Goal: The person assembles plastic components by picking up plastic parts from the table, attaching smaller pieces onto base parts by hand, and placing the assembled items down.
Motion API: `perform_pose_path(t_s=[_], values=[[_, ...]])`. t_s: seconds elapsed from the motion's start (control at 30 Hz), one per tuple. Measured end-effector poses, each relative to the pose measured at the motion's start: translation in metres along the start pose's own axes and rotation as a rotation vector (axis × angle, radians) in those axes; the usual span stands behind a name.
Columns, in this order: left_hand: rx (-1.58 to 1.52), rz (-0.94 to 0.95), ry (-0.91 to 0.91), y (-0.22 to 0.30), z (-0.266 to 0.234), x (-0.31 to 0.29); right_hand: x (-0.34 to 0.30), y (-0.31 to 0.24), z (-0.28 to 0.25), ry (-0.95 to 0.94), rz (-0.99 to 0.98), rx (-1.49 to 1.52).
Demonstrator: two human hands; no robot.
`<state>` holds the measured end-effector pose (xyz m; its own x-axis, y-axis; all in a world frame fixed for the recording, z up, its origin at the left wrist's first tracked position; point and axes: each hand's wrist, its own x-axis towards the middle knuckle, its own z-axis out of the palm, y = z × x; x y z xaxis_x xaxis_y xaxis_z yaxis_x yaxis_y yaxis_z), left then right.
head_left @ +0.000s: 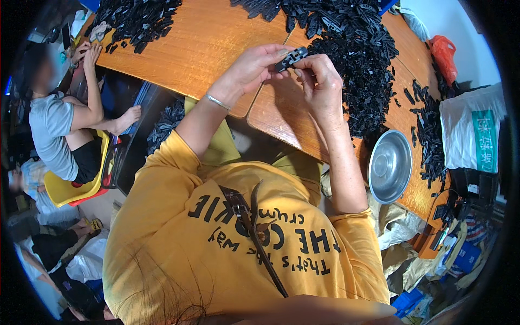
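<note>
While a bowl (389, 167) shows its metal inside, a black part (291, 59) is held above the desk (216, 38).
Left hand (255, 66) clamps it; right hand (324, 81), fingers curled, touches its right end, pinch unclear.

Dark plastic, shiny wood, bright metal

The small piece (291, 59) looks like smooth black plastic with a slight sheen, as do the heaped parts (364, 73), rough only in the mass; the tabletop (200, 46) is glossy, grained wood; the bowl (389, 167) is smooth, shiny metal, the bracelet (218, 102) polished silvery metal; the shirt (179, 238) is matt cloth, the red bag (444, 58) thin, crinkled plastic, the chair (60, 189) smooth plastic
</note>
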<state>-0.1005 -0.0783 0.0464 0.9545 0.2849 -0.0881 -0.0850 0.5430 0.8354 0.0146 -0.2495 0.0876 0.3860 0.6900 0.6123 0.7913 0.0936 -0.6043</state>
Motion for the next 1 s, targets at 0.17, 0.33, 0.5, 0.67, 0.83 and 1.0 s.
perform_pose_path(t_s=[0.17,0.33,0.5,0.67,0.83,1.0], values=[[0.135,-0.024,0.038,0.003,0.0,-0.002,0.011,-0.002,-0.011,-0.182,-0.106,-0.028],[0.348,-0.082,0.056,0.004,-0.008,-0.004,0.014,-0.003,-0.017,-0.294,-0.103,-0.075],[0.395,-0.123,0.071,0.005,-0.009,-0.012,0.006,-0.004,-0.015,-0.345,-0.071,-0.059],[0.315,-0.096,0.009,0.003,-0.001,-0.026,-0.003,0.006,-0.007,-0.349,0.028,-0.065],[0.596,0.099,0.04,-0.005,0.003,-0.041,-0.028,0.018,0.019,-0.259,0.185,-0.053],[0.611,0.153,0.061,-0.02,-0.001,-0.061,-0.047,0.015,0.04,-0.376,0.289,-0.061]])
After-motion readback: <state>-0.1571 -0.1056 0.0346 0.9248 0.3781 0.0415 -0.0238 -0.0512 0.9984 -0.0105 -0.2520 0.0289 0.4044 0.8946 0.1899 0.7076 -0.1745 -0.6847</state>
